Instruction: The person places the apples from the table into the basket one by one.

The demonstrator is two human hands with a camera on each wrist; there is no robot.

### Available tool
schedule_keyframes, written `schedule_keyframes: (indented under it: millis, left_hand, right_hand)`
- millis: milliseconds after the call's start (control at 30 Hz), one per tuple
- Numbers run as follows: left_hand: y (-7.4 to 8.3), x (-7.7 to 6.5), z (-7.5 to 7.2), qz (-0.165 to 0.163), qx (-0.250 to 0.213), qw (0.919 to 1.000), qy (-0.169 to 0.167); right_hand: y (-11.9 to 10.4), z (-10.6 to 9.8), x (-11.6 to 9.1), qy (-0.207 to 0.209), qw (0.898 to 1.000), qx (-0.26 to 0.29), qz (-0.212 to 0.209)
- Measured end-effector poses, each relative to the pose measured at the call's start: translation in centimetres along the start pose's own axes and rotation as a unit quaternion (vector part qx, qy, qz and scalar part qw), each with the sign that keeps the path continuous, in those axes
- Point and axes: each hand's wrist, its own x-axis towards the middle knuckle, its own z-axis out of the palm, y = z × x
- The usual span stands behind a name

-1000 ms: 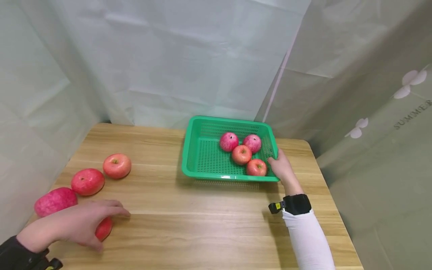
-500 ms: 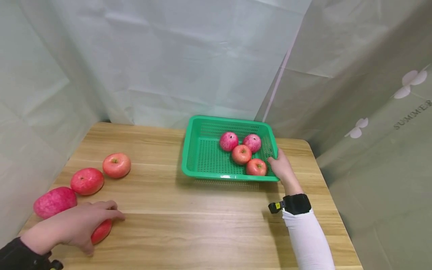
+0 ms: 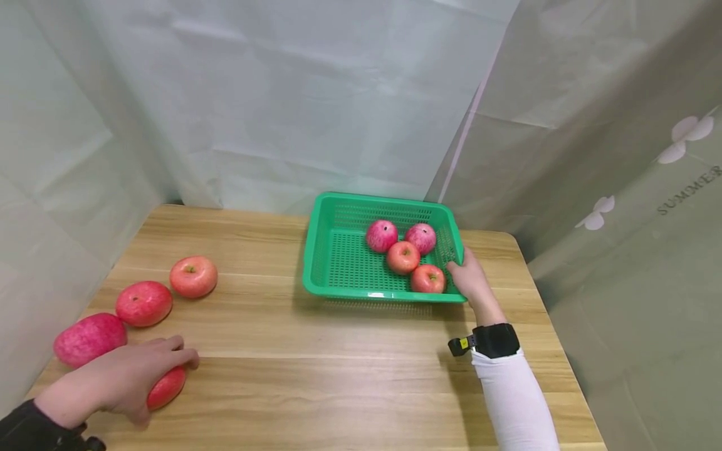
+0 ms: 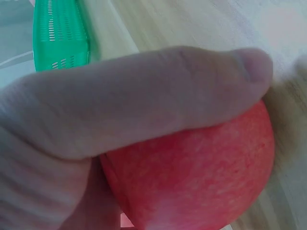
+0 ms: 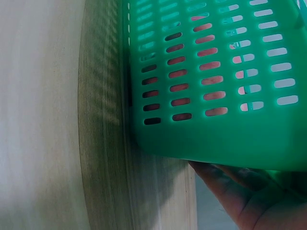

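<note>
green basket is gripped at its side by my right hand, probably for steadiness; my left hand curls round an apple.

You have a red apple, partly hidden, in your left hand at the near left, and an upright green slotted basket, four apples bunched toward its right, gripped by your right hand.
</note>
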Motion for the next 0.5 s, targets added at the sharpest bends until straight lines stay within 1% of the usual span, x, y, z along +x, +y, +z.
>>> schedule_keyframes:
  millis: [133,267,500]
  left_hand:
    - [0.19,0.09,0.07,-0.007,0.022,0.9997,0.000]
    - [0.23,0.12,0.06,-0.008,0.024,0.9997,-0.001]
    - [0.23,0.03,0.00,0.005,0.033,0.9994,0.007]
  right_hand:
    - [0.03,-0.11,0.15,0.001,1.000,-0.001,-0.003]
    - [0.09,-0.16,0.22,0.002,1.000,-0.005,-0.004]
    - [0.17,-0.20,0.28,0.003,1.000,-0.010,-0.004]
